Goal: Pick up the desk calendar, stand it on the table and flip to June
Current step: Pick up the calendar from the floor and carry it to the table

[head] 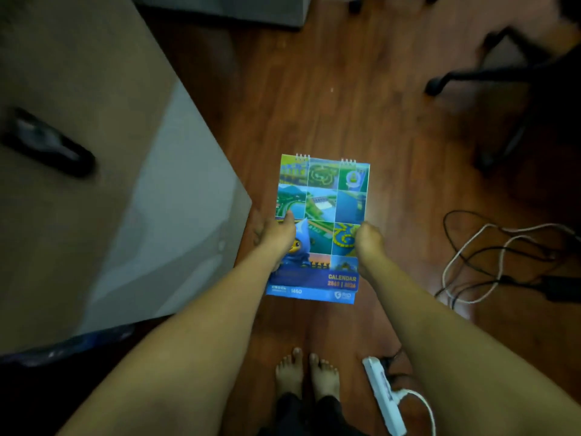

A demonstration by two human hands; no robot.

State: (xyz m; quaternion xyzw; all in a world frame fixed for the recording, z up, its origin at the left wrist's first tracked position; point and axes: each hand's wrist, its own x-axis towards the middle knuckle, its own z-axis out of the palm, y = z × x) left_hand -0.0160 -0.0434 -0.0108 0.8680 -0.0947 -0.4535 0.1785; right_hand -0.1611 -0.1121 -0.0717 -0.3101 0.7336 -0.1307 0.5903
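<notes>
The desk calendar (320,209) is a spiral-bound pad with a blue and green photo-grid cover and the word CALENDAR at its lower right. It is held in the air over the wooden floor, cover up, spiral edge away from me. My left hand (276,239) grips its left edge with the thumb on the cover. My right hand (369,247) grips its right edge. The table (94,199) lies to the left, its corner close to my left hand.
A dark flat object (47,141) lies on the table at the left. An office chair base (503,77) stands at the upper right. Tangled cables (503,256) and a white power strip (382,394) lie on the floor at the right. My bare feet (306,376) are below.
</notes>
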